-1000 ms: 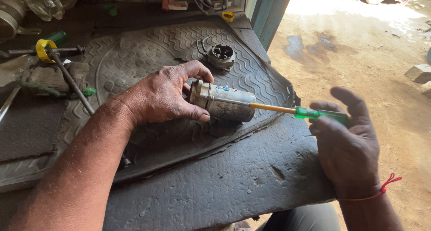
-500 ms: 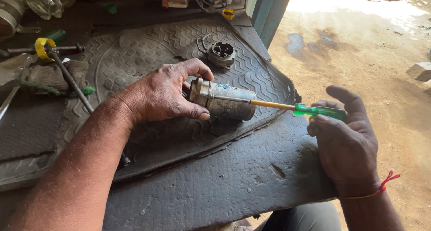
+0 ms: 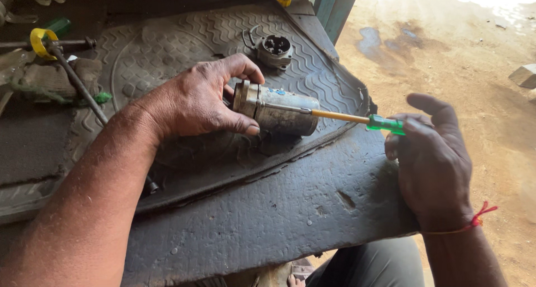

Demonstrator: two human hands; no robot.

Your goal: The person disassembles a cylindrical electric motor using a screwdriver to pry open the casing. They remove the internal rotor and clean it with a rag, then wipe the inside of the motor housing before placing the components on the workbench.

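My left hand (image 3: 195, 100) grips the left end of a worn grey metal cylinder (image 3: 279, 109) that lies on its side on a black ribbed rubber mat (image 3: 184, 47). My right hand (image 3: 432, 158) holds the green handle of a screwdriver (image 3: 357, 118). Its yellow shaft runs left, and the tip goes into the cylinder's right end. A round grey metal cap with holes (image 3: 275, 48) sits on the mat behind the cylinder.
A dark metal rod with yellow tape (image 3: 61, 63) lies at the left, beside a dirty cloth (image 3: 47, 77). The mat rests on a dark worn bench surface (image 3: 268, 214). Sandy ground with an oil stain (image 3: 391, 38) lies to the right. My knee (image 3: 379, 264) shows below.
My right hand has shifted slightly on the screwdriver handle, with the fingers lifting. The cylinder and my left hand stay in place.
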